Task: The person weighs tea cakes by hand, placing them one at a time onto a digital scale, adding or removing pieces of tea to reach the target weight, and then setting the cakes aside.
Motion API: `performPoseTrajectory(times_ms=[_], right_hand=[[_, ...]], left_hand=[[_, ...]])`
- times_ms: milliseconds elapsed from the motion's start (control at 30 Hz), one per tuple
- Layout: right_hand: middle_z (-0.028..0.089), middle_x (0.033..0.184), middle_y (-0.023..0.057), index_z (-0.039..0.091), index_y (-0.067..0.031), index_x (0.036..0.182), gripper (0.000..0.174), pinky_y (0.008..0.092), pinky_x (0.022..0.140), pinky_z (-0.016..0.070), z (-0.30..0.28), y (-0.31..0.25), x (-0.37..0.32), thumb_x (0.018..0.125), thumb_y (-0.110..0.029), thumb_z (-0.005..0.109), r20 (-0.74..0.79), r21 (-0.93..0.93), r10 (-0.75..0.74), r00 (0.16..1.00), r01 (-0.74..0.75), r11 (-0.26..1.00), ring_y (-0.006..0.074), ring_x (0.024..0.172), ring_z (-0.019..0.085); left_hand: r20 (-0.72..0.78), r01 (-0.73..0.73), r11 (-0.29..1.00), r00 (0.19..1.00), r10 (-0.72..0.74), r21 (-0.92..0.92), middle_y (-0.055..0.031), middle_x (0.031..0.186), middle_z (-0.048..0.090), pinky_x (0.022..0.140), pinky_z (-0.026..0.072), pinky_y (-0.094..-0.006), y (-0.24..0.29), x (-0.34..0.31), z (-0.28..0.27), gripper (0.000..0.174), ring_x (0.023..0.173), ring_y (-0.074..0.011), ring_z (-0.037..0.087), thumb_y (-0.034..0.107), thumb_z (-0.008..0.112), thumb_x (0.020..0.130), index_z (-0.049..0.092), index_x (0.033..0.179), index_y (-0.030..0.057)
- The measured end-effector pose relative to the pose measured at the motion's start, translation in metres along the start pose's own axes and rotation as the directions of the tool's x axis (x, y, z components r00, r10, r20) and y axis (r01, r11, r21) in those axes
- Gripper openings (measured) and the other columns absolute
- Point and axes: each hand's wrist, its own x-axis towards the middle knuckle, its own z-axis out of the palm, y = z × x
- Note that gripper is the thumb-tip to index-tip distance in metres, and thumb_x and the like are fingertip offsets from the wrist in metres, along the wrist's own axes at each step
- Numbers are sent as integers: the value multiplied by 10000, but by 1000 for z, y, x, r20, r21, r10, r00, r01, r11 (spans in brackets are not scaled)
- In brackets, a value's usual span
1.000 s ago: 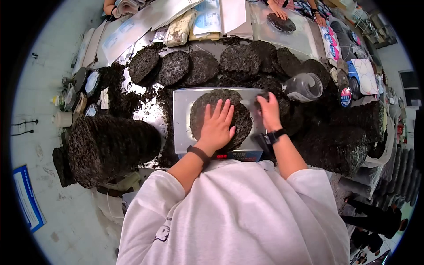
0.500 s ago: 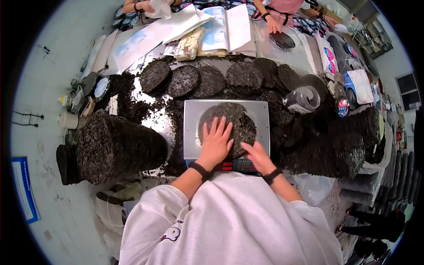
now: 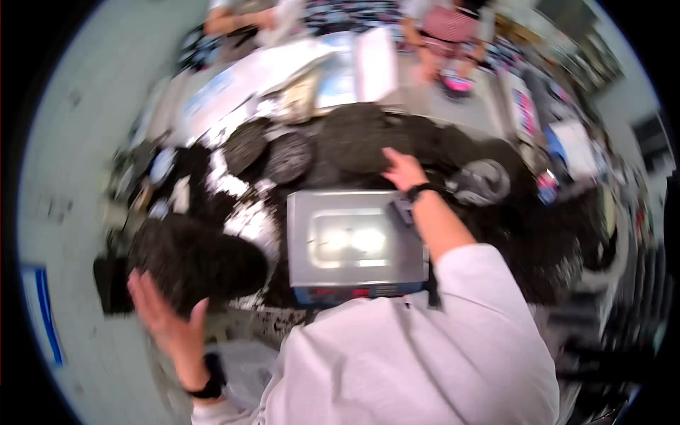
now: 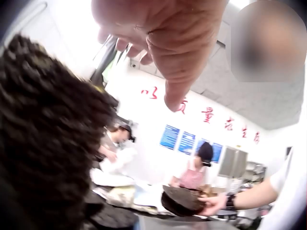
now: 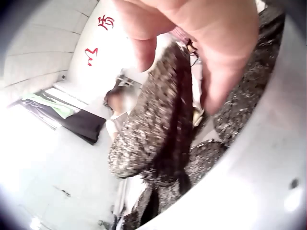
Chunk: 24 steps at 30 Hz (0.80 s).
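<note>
My right hand [image 3: 405,171] pinches the edge of a dark, round dried seaweed cake [image 3: 354,138] behind the scale, over the row of similar cakes. In the right wrist view, fingers and thumb lie on either side of the tilted cake [image 5: 148,124]. The left hand [image 3: 166,322] is held with fingers spread, in front of a thick seaweed stack [image 3: 191,262] lying on its side; in the left wrist view that palm holds nothing. A digital scale [image 3: 358,282] with a bare metal pan and red digits stands between my arms.
More seaweed cakes [image 3: 290,157] lie behind the scale, beside a clear plastic jar [image 3: 483,182] on its side. Large seaweed stacks [image 3: 524,248] fill the right. Printed sheets [image 3: 255,71] and two people occupy the far side.
The cake has left the scale pan and moved forward with my right hand. My left hand has lifted off it and swung left. The head view has become blurred.
</note>
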Motion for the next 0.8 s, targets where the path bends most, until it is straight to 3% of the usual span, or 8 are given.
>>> performPoseTrajectory(times_ms=[67,167,233,300,367,433,533,800], right_hand=[[619,984,106,612,30,1047,435,310,736,500,-31,6,-6,765,-277,736,-53,-196,-9,999,-2,981,195,810,596],[597,1156,159,485,32,1262,585,319,789,496,-36,-14,-111,781,-191,733,-1,-188,-278,960,273,943,200,930,606],[553,1246,128,495,8,1256,562,323,890,475,-56,-49,-199,784,-177,739,40,-498,-431,901,392,774,202,1089,565],[555,1220,120,495,-13,1256,596,326,883,482,-82,-82,-288,739,-133,766,-48,-658,-646,762,463,595,203,1083,563],[497,1305,140,452,-21,1302,728,378,971,427,-120,-120,-359,672,-167,788,-49,-988,-847,530,96,117,278,1189,493],[417,1374,217,415,-18,1331,829,418,1054,336,-168,-132,-404,664,-330,796,-18,-912,-909,417,-379,-156,365,1268,392],[423,1375,229,414,-20,1344,827,415,1040,356,-243,-107,-426,723,-469,725,-353,-794,-734,580,-601,-93,377,1264,402],[574,1211,172,528,-37,1225,550,415,926,443,-241,-113,-430,775,-317,676,-292,-841,-788,542,-538,-58,330,1110,539]], left_hand=[[272,-2,997,962,-18,73,-201,1437,351,1094,274,-448,-48,-11,19,882,1339,-380,302,266,770,670,344,1397,2],[326,-97,989,944,56,111,-198,1443,331,1074,314,-463,-90,-15,41,766,1323,-380,324,290,678,785,328,1408,15],[385,-112,987,921,58,118,-188,1469,285,1077,314,-492,-82,3,29,749,1338,-382,297,364,636,845,301,1429,38],[332,-218,972,927,177,91,-229,1320,489,983,417,-460,-47,15,0,740,1168,-407,499,472,702,789,495,1290,-31],[313,-251,965,924,218,70,-235,1289,511,974,424,-453,-41,20,-2,722,1148,-404,513,473,693,795,512,1265,-44],[290,-277,959,924,251,53,-242,1259,532,964,430,-447,-56,17,7,707,1129,-401,526,473,685,800,529,1241,-57],[486,-177,938,874,10,299,-186,1462,292,1073,324,-501,-107,14,43,704,1319,-384,324,385,592,882,304,1428,45],[299,-275,962,918,261,5,-243,1211,564,954,441,-430,-51,20,-6,612,1115,-371,545,446,624,855,570,1185,-67]])
